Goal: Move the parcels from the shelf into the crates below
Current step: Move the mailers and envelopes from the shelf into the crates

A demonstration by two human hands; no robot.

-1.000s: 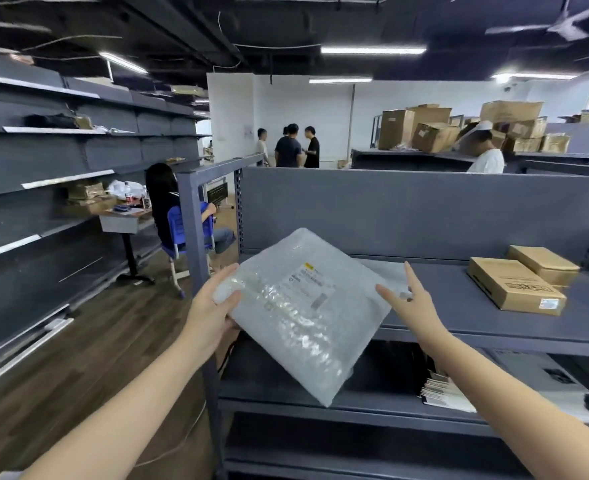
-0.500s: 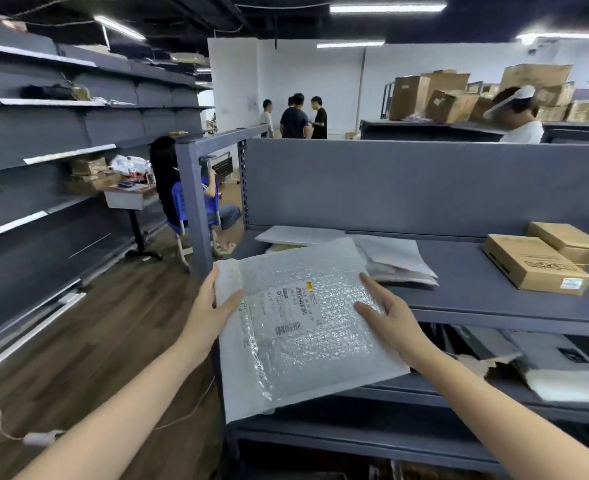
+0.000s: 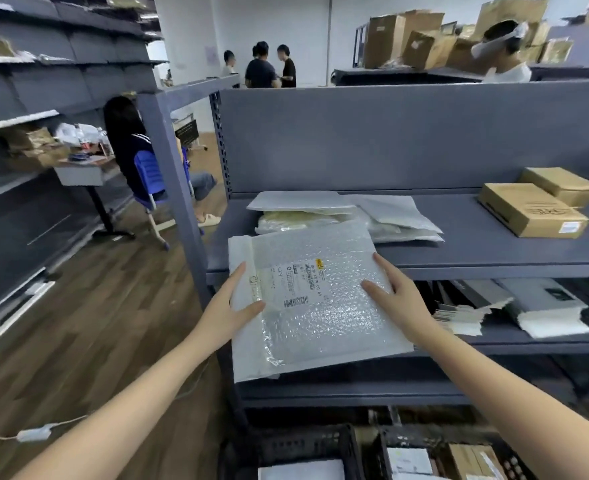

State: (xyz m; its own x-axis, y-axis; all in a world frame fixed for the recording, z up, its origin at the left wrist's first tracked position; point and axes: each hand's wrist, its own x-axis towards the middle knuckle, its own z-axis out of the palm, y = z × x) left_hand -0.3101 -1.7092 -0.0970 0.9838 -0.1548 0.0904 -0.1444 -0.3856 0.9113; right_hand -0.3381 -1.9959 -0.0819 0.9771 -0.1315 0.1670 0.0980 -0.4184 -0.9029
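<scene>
Head view: a flat bubble-wrap parcel with a printed label hangs in the air just in front of the grey shelf, its far edge overlapping the shelf's front lip and its near edge tilted down towards the person. The left hand takes the parcel's left border, thumb lying on top. The right hand takes the right side the same way. Each grip is clamped on the parcel, the lower fingers hidden under it. On the shelf behind lies a loose pile of pale mailers, and well to the right sit two cardboard boxes. Below, at the bottom edge, stand two black crates side by side, with packages already inside.
</scene>
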